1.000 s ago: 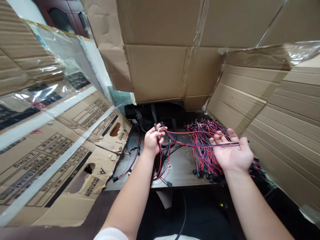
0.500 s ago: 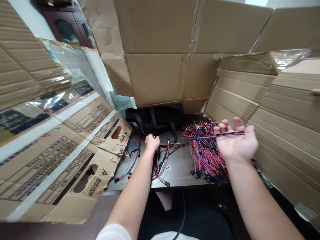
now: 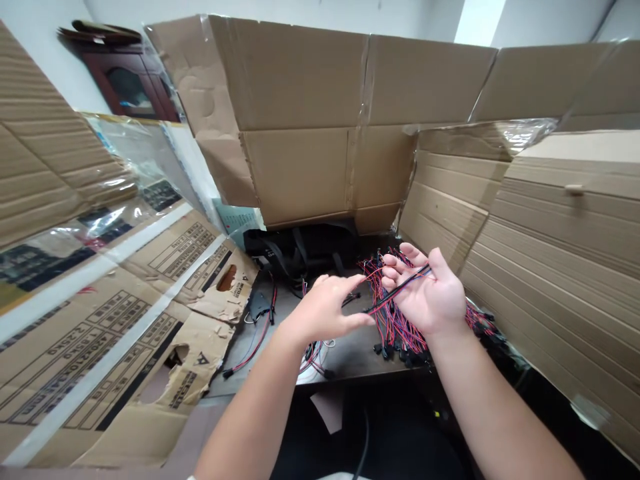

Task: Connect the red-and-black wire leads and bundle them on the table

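Observation:
My right hand (image 3: pixel 425 293) is raised palm up with its fingers spread over a heap of wires. A thin cable of red, black and blue wires (image 3: pixel 400 289) lies diagonally across that palm. My left hand (image 3: pixel 325 310) is open, its fingertips close to the cable's lower end, and it appears to hold nothing. The wire heap (image 3: pixel 397 320) has red, blue and black strands with small black connectors (image 3: pixel 395 352) along its near end. A smaller wire tangle (image 3: pixel 313 357) lies partly hidden under my left hand.
Large cardboard sheets (image 3: pixel 300 167) and plastic-wrapped flattened boxes (image 3: pixel 100 320) surround the dark table (image 3: pixel 350 363) on three sides. A black bag (image 3: pixel 300 243) stands at the table's back, and a loose red-and-black wire (image 3: pixel 250 353) lies at its left.
My left hand has risen off the wires and moved right, toward my right hand. My right hand has shifted left, and the cable now lies diagonally. The view has tilted upward.

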The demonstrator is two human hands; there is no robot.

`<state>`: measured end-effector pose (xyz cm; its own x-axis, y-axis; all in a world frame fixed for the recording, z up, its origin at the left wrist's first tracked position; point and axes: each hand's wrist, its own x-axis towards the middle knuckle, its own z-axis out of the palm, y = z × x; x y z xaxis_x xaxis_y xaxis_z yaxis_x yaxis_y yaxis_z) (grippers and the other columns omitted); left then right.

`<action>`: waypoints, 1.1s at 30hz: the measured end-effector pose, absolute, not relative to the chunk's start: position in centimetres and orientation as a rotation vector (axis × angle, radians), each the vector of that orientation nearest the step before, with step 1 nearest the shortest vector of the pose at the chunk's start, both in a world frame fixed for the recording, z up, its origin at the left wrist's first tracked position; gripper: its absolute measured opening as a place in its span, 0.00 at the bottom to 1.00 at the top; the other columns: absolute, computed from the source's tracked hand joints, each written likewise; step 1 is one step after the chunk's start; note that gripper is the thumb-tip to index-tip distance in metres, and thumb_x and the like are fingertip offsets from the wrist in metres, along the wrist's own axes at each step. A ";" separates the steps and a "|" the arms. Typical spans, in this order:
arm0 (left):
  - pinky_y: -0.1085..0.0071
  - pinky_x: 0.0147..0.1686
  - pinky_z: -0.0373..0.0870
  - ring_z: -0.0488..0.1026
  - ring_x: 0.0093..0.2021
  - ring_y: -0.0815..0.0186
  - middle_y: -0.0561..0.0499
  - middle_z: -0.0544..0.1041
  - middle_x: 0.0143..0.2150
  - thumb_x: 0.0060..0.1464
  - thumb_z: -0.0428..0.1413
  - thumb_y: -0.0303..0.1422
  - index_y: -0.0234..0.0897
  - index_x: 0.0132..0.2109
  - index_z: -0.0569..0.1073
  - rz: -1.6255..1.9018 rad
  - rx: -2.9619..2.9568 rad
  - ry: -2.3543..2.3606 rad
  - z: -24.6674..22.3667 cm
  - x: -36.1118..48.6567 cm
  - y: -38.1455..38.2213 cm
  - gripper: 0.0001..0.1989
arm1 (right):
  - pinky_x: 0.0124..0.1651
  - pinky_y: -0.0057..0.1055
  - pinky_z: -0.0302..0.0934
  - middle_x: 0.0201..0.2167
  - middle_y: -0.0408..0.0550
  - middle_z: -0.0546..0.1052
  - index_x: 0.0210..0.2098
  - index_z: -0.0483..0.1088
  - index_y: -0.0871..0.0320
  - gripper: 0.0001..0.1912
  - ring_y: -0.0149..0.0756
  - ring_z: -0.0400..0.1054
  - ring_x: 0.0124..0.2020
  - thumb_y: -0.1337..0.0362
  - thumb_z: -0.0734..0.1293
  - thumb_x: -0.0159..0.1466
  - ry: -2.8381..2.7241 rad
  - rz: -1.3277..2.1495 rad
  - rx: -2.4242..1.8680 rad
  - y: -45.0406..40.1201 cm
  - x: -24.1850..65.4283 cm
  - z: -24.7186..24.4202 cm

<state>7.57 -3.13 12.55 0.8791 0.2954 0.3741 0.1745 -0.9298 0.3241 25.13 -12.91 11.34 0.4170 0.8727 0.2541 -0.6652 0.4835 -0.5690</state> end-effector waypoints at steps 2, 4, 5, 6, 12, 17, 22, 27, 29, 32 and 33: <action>0.64 0.44 0.68 0.75 0.44 0.57 0.45 0.79 0.45 0.48 0.63 0.44 0.40 0.63 0.64 0.448 2.750 0.423 12.3 6.4 -3.5 0.37 | 0.34 0.33 0.70 0.34 0.54 0.79 0.39 0.74 0.56 0.21 0.36 0.73 0.31 0.49 0.57 0.67 -0.570 1.026 -0.396 -13.1 24.9 11.2; 0.70 0.36 0.66 0.74 0.35 0.63 0.50 0.80 0.37 0.52 0.60 0.36 0.40 0.60 0.68 0.369 2.720 0.441 12.0 5.3 -3.6 0.27 | 0.35 0.33 0.70 0.34 0.53 0.79 0.39 0.74 0.56 0.21 0.37 0.73 0.32 0.47 0.59 0.65 -0.572 1.035 -0.395 -13.2 24.7 11.1; 0.71 0.33 0.65 0.73 0.31 0.65 0.51 0.79 0.33 0.55 0.57 0.33 0.39 0.56 0.71 0.371 2.698 0.437 11.9 4.8 -3.8 0.21 | 0.35 0.34 0.70 0.34 0.53 0.79 0.38 0.74 0.56 0.23 0.38 0.74 0.33 0.45 0.60 0.64 -0.574 1.034 -0.396 -13.2 24.5 11.0; 0.72 0.31 0.63 0.71 0.29 0.67 0.51 0.78 0.31 0.57 0.54 0.31 0.38 0.52 0.74 0.404 2.661 0.433 11.8 4.3 -3.9 0.16 | 0.36 0.35 0.70 0.35 0.53 0.79 0.38 0.74 0.56 0.25 0.39 0.74 0.34 0.41 0.61 0.62 -0.579 1.032 -0.396 -13.2 24.4 10.9; 0.75 0.21 0.53 0.58 0.20 0.72 0.54 0.68 0.21 0.59 0.52 0.40 0.34 0.41 0.77 0.540 2.101 0.571 12.3 2.7 -5.2 0.15 | 0.44 0.44 0.69 0.43 0.57 0.78 0.44 0.72 0.55 0.40 0.48 0.73 0.45 0.28 0.61 0.50 -0.629 1.042 -0.401 -13.3 23.1 10.0; 0.77 0.16 0.46 0.51 0.16 0.76 0.58 0.60 0.16 0.53 0.59 0.45 0.32 0.38 0.76 0.494 1.703 0.545 12.1 2.1 -5.8 0.18 | 0.46 0.42 0.69 0.44 0.55 0.78 0.45 0.71 0.55 0.32 0.45 0.73 0.46 0.36 0.65 0.54 -0.654 1.062 -0.410 -13.6 22.7 9.3; 0.80 0.13 0.41 0.45 0.13 0.80 0.61 0.58 0.14 0.47 0.64 0.44 0.32 0.36 0.75 0.487 1.363 0.507 11.6 1.8 -6.2 0.18 | 0.42 0.38 0.69 0.41 0.51 0.78 0.43 0.72 0.53 0.23 0.40 0.74 0.41 0.43 0.65 0.59 -0.631 1.030 -0.416 -13.7 22.6 8.5; 0.81 0.11 0.46 0.46 0.12 0.80 0.61 0.61 0.14 0.46 0.64 0.44 0.33 0.35 0.73 0.427 1.222 0.553 9.9 1.8 -7.4 0.18 | 0.32 0.29 0.69 0.25 0.44 0.75 0.36 0.75 0.57 0.12 0.31 0.71 0.27 0.55 0.70 0.58 -0.609 0.907 -0.483 -13.8 22.6 7.8; 0.80 0.11 0.53 0.53 0.12 0.78 0.59 0.65 0.16 0.47 0.64 0.45 0.33 0.36 0.73 0.449 1.271 0.599 8.8 1.8 -7.8 0.19 | 0.28 0.29 0.68 0.21 0.43 0.74 0.33 0.75 0.59 0.13 0.31 0.70 0.23 0.55 0.72 0.56 -0.635 0.837 -0.583 -14.0 22.6 7.8; 0.76 0.19 0.65 0.66 0.18 0.72 0.53 0.72 0.21 0.49 0.62 0.44 0.32 0.38 0.74 0.494 1.423 0.668 7.3 1.8 -8.3 0.18 | 0.19 0.27 0.64 0.17 0.42 0.72 0.32 0.75 0.62 0.16 0.30 0.66 0.15 0.54 0.74 0.55 -0.693 0.782 -0.811 -14.7 22.4 8.1; 0.74 0.24 0.69 0.70 0.22 0.70 0.51 0.75 0.24 0.50 0.62 0.43 0.32 0.39 0.74 0.490 1.480 0.684 7.1 1.8 -8.4 0.17 | 0.17 0.26 0.62 0.16 0.42 0.71 0.32 0.75 0.62 0.17 0.29 0.65 0.14 0.53 0.74 0.55 -0.714 0.774 -0.883 -15.0 22.3 8.3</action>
